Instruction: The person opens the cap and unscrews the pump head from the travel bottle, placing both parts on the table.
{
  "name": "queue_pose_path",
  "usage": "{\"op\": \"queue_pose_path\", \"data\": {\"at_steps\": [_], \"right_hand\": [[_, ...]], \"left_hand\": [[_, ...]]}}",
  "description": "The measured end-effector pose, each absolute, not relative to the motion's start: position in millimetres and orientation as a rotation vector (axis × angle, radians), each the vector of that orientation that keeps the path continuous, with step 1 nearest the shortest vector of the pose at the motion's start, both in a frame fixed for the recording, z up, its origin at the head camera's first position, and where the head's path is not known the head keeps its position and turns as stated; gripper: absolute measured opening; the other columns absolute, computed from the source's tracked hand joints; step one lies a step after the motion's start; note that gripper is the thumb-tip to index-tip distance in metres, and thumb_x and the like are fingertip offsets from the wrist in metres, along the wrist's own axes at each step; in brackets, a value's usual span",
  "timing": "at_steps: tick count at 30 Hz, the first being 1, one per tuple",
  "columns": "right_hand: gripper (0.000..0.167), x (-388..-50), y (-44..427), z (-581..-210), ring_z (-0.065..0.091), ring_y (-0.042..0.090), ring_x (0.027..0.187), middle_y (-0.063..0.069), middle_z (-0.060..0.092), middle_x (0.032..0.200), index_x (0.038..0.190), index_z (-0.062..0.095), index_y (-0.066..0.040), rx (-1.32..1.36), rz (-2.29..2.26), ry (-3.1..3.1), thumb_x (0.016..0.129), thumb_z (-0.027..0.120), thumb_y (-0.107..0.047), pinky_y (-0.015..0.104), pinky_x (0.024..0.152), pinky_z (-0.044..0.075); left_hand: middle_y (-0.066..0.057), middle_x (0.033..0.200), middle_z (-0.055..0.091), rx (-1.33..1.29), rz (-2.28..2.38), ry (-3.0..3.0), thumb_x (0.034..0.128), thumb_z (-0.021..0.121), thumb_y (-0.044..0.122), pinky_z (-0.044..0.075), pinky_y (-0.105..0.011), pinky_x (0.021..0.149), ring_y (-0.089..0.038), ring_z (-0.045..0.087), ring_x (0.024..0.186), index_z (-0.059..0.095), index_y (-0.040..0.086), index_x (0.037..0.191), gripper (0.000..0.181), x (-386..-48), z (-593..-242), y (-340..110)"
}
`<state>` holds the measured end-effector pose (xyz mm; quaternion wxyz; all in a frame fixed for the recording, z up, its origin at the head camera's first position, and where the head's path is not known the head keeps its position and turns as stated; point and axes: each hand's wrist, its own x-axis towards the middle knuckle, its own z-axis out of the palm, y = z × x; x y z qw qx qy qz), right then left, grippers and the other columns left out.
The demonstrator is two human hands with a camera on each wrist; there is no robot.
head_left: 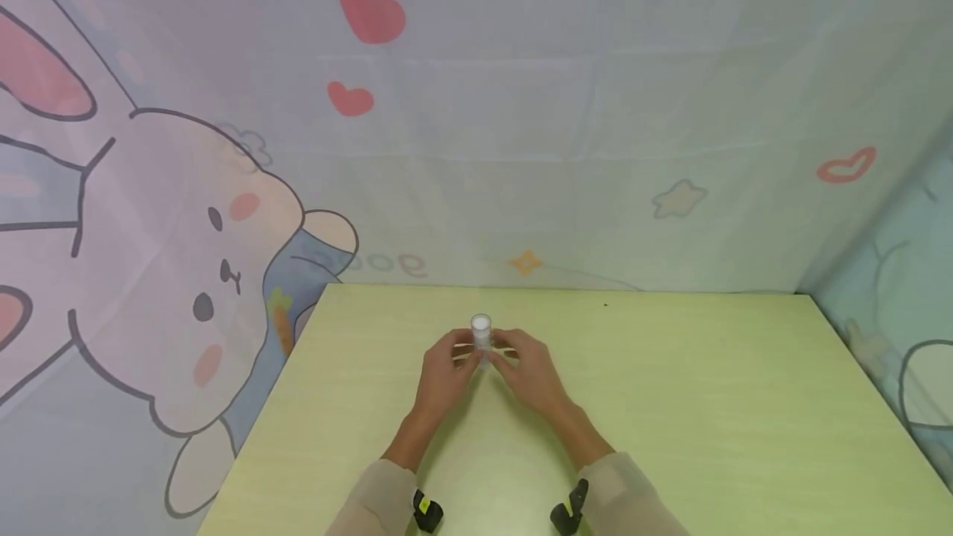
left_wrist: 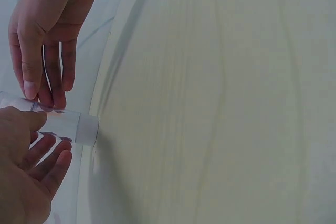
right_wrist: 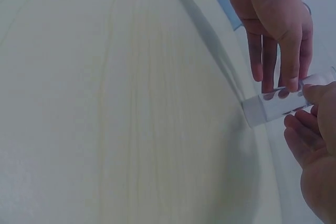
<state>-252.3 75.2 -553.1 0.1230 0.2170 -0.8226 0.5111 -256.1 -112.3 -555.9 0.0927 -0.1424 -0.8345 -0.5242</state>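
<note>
A small clear cylindrical container (head_left: 482, 335) stands upright near the middle of the table, its round top whitish. In the left wrist view the container (left_wrist: 60, 124) shows see-through walls and a white band at its table end. My left hand (head_left: 444, 375) pinches it from the left between thumb and fingers. From the right, my right hand (head_left: 530, 370) pinches it the same way, the two thumbs close together on the near side. Fingertips show through the clear wall of the container (right_wrist: 283, 98) in the right wrist view. Whatever is inside cannot be made out.
A pale yellow-green wood-grain table (head_left: 707, 404) spreads under both hands. Behind it hangs a cloth backdrop (head_left: 596, 106) with hearts and a cartoon rabbit (head_left: 179, 230) at the left. A tiny dark speck (head_left: 605, 304) lies near the table's far edge.
</note>
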Motion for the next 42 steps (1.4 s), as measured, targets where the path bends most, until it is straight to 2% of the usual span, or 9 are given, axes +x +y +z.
{"op": "queue_pose_path", "data": {"at_steps": [10, 15, 24, 36, 42], "right_hand": [[0.035, -249.5, 74.8, -550.6, 0.069, 0.035, 0.118, 0.015, 0.070, 0.126, 0.135, 0.067, 0.002, 0.607, 1.553, -2.398, 0.101, 0.073, -0.007, 0.046, 0.100, 0.059], [0.035, -250.3, 76.5, -548.1, 0.069, 0.035, 0.116, 0.014, 0.071, 0.124, 0.133, 0.068, 0.002, 0.588, 1.558, -2.364, 0.100, 0.074, -0.007, 0.046, 0.099, 0.060], [0.034, -246.4, 84.1, -540.0, 0.071, 0.032, 0.112, 0.013, 0.072, 0.120, 0.130, 0.070, 0.001, 0.567, 1.560, -2.333, 0.100, 0.076, -0.013, 0.047, 0.099, 0.060], [0.032, -232.3, 106.3, -522.0, 0.070, 0.033, 0.114, 0.011, 0.072, 0.119, 0.130, 0.071, -0.002, 0.529, 1.654, -2.318, 0.100, 0.076, -0.012, 0.052, 0.102, 0.057], [0.031, -226.1, 119.2, -510.0, 0.071, 0.025, 0.114, 0.005, 0.074, 0.117, 0.129, 0.073, -0.007, 0.512, 1.608, -2.382, 0.101, 0.076, -0.018, 0.044, 0.102, 0.058]], "left_hand": [[-0.013, 0.130, 0.070, -0.407, -1.568, -2.447, 0.0999, 0.075, 0.010, 0.063, -0.033, 0.091, -0.033, 0.072, 0.116, 0.067, 0.004, 0.132, 0.033, -256.2, -556.3, -109.1], [-0.008, 0.128, 0.072, -0.379, -1.579, -2.429, 0.0988, 0.077, 0.012, 0.062, -0.030, 0.090, -0.028, 0.074, 0.114, 0.070, 0.009, 0.129, 0.031, -258.2, -552.8, -106.0], [-0.007, 0.128, 0.073, -0.411, -1.603, -2.394, 0.0973, 0.078, 0.013, 0.062, -0.029, 0.089, -0.026, 0.075, 0.111, 0.072, 0.009, 0.126, 0.029, -259.2, -549.9, -101.3], [-0.002, 0.126, 0.075, -0.451, -1.621, -2.394, 0.0966, 0.080, 0.027, 0.061, -0.030, 0.093, -0.020, 0.076, 0.107, 0.073, 0.013, 0.124, 0.031, -249.9, -534.6, -85.4], [-0.001, 0.127, 0.074, -0.462, -1.659, -2.412, 0.0962, 0.081, 0.025, 0.061, -0.030, 0.093, -0.023, 0.076, 0.108, 0.073, 0.014, 0.124, 0.031, -243.2, -524.8, -77.6]]}}
